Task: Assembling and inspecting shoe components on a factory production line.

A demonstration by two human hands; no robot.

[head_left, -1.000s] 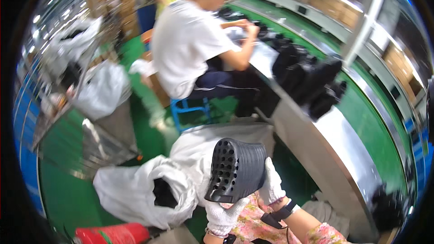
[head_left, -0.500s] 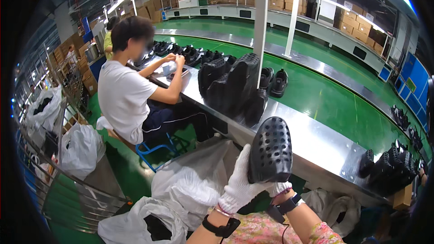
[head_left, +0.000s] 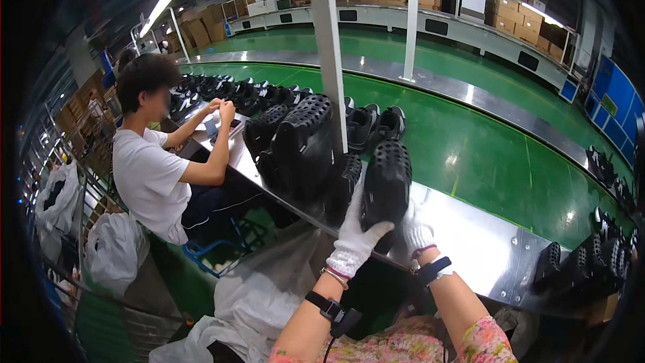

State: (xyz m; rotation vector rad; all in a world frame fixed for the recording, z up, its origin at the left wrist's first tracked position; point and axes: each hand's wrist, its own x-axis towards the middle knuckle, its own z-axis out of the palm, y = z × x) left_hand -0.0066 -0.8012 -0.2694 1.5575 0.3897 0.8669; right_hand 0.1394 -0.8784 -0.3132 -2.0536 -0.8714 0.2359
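Between both gloved hands, a black perforated shoe sole point(head_left: 386, 185) stands upright over the steel bench point(head_left: 470, 228). Left hand point(head_left: 355, 238) fingers wrap it; right hand point(head_left: 416, 232) fingers grip its far side.

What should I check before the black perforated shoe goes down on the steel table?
1. Hold on the shoe: ok. The left hand and right hand, both in white gloves, grip the black perforated shoe at its lower end.
2. Bare landing spot: ok. The steel table lies bare to the right of the shoe.
3. Left side: not ok. A pile of black shoes crowds right against it.
4. Co-worker: ok. The seated person in a white shirt is well to the left.
5. Right-hand fingers' grip behind the shoe: cannot tell, hidden.
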